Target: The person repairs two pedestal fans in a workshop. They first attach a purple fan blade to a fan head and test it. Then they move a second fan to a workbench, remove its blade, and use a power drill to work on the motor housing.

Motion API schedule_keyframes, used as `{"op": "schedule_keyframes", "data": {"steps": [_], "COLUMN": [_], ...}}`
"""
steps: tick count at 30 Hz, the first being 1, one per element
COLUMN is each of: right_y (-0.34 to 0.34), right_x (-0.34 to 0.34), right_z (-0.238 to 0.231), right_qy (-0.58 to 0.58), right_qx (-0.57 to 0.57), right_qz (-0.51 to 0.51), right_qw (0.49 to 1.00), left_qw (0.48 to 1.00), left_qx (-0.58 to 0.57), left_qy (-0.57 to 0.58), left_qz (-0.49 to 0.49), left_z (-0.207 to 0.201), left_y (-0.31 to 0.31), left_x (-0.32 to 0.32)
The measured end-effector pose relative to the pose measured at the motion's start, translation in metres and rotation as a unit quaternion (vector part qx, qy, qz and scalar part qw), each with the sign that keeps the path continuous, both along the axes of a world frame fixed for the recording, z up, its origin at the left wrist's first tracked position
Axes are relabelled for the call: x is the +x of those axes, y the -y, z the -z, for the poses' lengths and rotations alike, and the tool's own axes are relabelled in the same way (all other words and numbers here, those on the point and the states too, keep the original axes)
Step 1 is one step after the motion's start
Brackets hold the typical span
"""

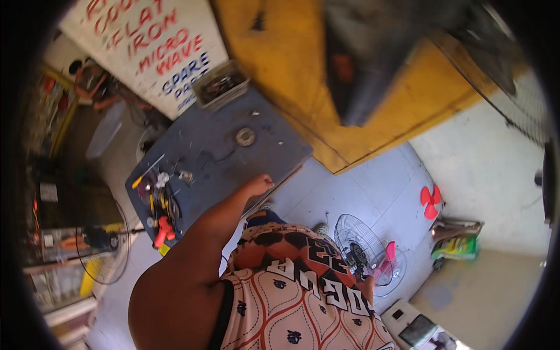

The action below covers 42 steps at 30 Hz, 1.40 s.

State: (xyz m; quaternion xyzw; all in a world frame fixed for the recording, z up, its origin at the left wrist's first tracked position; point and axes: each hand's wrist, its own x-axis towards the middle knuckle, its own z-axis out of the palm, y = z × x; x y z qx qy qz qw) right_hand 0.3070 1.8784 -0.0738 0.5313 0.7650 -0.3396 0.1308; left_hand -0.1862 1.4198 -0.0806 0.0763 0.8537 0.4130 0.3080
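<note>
My left arm reaches forward to the dark blue-grey table. My left hand is curled into a fist at its near right edge, with nothing showing in it. A round ring-shaped metal part lies on the tabletop beyond that hand. Only a sliver of my right hand shows beside my patterned shirt; its fingers are hidden. Closest to it is an electric fan with a wire guard and a dark motor. Pink fan blades are just right of the motor.
Pliers and red-handled tools, a yellow-handled screwdriver and loose parts crowd the table's left side. A parts bin sits at its far edge. A red fan blade lies by the right wall. Overhead hangs a blurred dark object.
</note>
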Motion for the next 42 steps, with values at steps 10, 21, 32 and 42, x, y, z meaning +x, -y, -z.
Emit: {"op": "schedule_keyframes", "data": {"steps": [10, 21, 32, 42], "right_y": [0.023, 0.103, 0.14, 0.077], "right_x": [-0.095, -0.149, -0.14, -0.093], "right_z": [-0.078, -0.202, -0.195, -0.14], "right_qy": [-0.257, -0.282, -0.253, -0.287], "right_qx": [-0.171, -0.141, -0.116, -0.157], "right_qz": [0.617, 0.522, 0.559, 0.596], "right_qw": [0.724, 0.792, 0.781, 0.733], "left_qw": [0.94, 0.948, 0.936, 0.937], "left_qx": [-0.19, -0.239, -0.268, -0.257], "left_qy": [-0.207, -0.207, -0.226, -0.221], "left_qz": [-0.194, -0.029, -0.039, -0.09], "left_z": [0.015, 0.03, 0.017, 0.023], "left_y": [0.083, 0.089, 0.064, 0.051], "left_x": [-0.122, -0.218, -0.327, -0.278]}}
